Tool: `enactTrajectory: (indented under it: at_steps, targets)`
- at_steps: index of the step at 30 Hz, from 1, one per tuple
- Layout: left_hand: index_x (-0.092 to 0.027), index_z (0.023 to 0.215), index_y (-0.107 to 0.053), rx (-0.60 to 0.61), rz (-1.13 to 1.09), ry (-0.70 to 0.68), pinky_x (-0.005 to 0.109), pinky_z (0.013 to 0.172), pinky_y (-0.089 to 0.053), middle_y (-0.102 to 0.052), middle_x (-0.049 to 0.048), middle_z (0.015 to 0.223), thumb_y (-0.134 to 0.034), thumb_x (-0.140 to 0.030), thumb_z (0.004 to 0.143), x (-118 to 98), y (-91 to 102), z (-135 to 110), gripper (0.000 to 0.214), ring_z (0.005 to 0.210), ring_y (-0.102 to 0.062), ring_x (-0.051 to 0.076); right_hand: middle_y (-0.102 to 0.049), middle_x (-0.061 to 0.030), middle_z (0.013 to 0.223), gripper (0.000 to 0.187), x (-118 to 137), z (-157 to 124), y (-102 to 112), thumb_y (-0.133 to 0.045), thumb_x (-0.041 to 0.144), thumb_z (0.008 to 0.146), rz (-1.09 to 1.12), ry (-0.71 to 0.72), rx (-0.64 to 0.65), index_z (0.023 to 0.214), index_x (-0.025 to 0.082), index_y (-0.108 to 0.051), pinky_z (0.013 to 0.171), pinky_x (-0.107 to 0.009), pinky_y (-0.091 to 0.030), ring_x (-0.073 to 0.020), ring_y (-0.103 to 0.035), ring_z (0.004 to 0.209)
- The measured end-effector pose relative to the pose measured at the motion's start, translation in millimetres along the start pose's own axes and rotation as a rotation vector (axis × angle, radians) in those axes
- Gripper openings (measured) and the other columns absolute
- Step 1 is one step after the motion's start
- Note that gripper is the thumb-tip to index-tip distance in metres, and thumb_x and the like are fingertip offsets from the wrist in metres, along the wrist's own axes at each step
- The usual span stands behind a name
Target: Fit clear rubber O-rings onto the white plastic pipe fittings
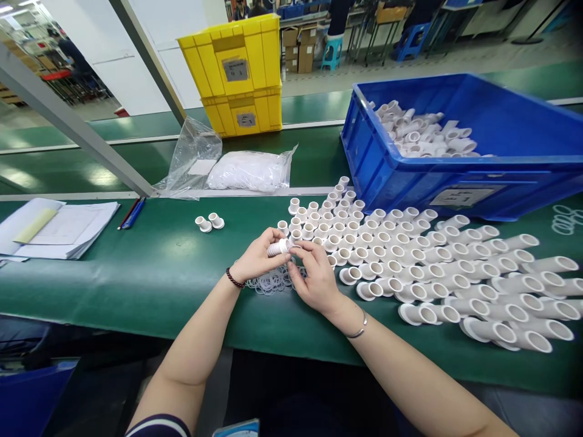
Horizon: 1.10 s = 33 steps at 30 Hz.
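With left hand (255, 258), holds white threaded fitting (279, 247), grip clamped round it, just above heap of clear rings (273, 283) on green table (150, 273). Sets right hand (316, 279) against fitting's end, grip drawn in; clamped or not, cannot tell. Rows of white fittings (410, 261) just beside, blue crate (523, 176) behind.

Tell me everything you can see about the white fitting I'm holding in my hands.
The white fitting is a short tube of what looks like plastic, ribbed or threaded along its body. It lies roughly level, above the green table and a loose pile of thin white rings. The left hand grips its left part, and the right hand pinches at its right end. Whether a ring is already on it is too small to tell.
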<state>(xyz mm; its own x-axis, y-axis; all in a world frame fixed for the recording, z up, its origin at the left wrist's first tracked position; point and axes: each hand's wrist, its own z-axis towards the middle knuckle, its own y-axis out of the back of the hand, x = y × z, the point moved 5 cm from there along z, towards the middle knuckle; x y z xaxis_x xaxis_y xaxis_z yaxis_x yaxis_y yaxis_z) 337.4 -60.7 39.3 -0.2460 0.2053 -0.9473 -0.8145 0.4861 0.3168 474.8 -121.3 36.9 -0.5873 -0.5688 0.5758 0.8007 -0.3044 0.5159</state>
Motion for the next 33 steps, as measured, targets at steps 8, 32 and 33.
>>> enactTrajectory:
  at_steps: [8, 32, 33]
  targets:
    - [-0.019, 0.104, -0.048, -0.112, 0.186, -0.091, 0.026, 0.074, -0.041, -0.052, 0.0043, 0.098, -0.059, -0.031, 0.082, -5.0, 2.0, -1.1, 0.028, 0.084, -0.051, 0.016, -0.048, -0.013, 0.123, 0.04, -1.3, -1.5, -3.2, -0.051, 0.018, 0.086, 0.008, 0.009, 0.034, 0.125, 0.019, -0.049, 0.098, -0.044, -0.044, -0.0256, -0.048, 0.116]
    - [-0.018, 0.101, -0.045, -0.069, 0.146, -0.058, 0.025, 0.073, -0.04, -0.049, 0.0025, 0.095, -0.055, -0.031, 0.084, -4.3, -1.4, 0.5, 0.024, 0.08, -0.048, 0.013, -0.045, -0.0145, 0.132, 0.048, 0.1, -0.9, -6.4, -0.052, 0.016, 0.085, 0.011, 0.055, 0.045, 0.132, 0.021, -0.043, 0.1, -0.049, -0.043, -0.0276, -0.045, 0.122]
    - [-0.018, 0.101, -0.045, -0.074, 0.143, -0.059, 0.025, 0.073, -0.04, -0.05, 0.0025, 0.095, -0.054, -0.031, 0.084, -4.4, -1.3, 0.5, 0.024, 0.08, -0.048, 0.013, -0.045, -0.0146, 0.132, 0.048, 0.4, -0.9, -6.1, -0.052, 0.016, 0.085, 0.009, 0.058, 0.042, 0.132, 0.021, -0.043, 0.1, -0.049, -0.043, -0.0277, -0.045, 0.122]
